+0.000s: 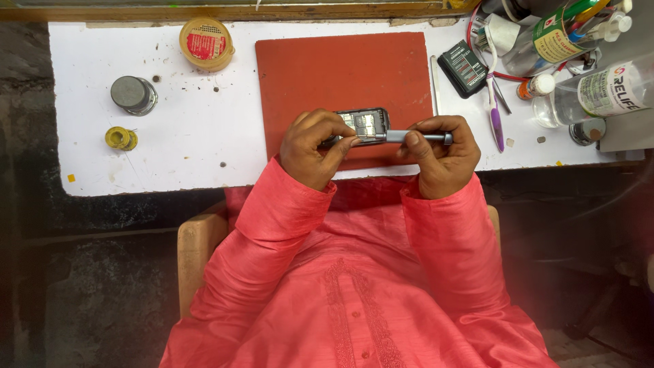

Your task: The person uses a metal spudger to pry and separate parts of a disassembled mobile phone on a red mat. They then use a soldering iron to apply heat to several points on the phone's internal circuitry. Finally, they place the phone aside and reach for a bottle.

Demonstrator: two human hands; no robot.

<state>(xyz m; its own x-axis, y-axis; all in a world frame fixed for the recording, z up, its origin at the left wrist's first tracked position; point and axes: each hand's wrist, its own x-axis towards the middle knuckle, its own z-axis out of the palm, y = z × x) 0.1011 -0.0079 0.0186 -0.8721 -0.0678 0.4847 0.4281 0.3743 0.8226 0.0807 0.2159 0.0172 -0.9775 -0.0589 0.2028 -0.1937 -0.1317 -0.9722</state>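
My left hand (pixel 310 146) grips a small opened mobile phone (pixel 366 125), its back cover off and inner parts showing, just above the near edge of a red mat (pixel 344 75). My right hand (pixel 441 153) holds a grey metal screwdriver (pixel 417 137) lying level, its tip set against the phone's right side. Both hands sit close together over the front of the white table (pixel 184 143). Pink sleeves cover both forearms.
A round yellow tin (pixel 206 43), a grey metal cylinder (pixel 133 94) and a small yellow spool (pixel 121 138) lie at left. At right are a black battery (pixel 463 66), a purple-handled toothbrush (pixel 494 102), bottles (pixel 599 88) and a pen holder (pixel 552 34).
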